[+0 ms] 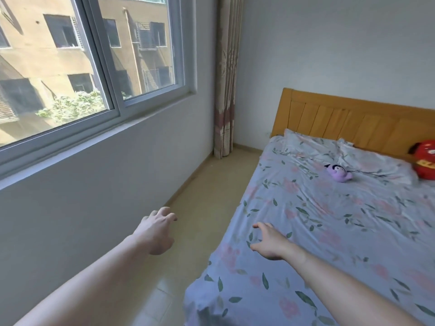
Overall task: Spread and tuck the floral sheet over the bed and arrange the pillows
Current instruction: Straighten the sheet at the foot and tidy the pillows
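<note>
Head view: fingers (168, 216) of left hand (156, 234) loosely spread, holding nothing, over floor (207, 184). Right hand (270, 243) wide open, empty, low over floral sheet (329, 231). Sheet spread beneath and beyond right fingertips; pillows (367, 158), purple plush (339, 174) far ahead by headboard (353, 121).

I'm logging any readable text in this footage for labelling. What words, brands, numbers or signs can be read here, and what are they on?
No text can be read.
Red plush toy by the headboard: a yellow band and a white patch with marks, too blurred to read.
Purple plush toy: no lettering visible.
Floral sheet and pillows: flowers and leaves only.
Building outside the window: no signs legible.
</note>
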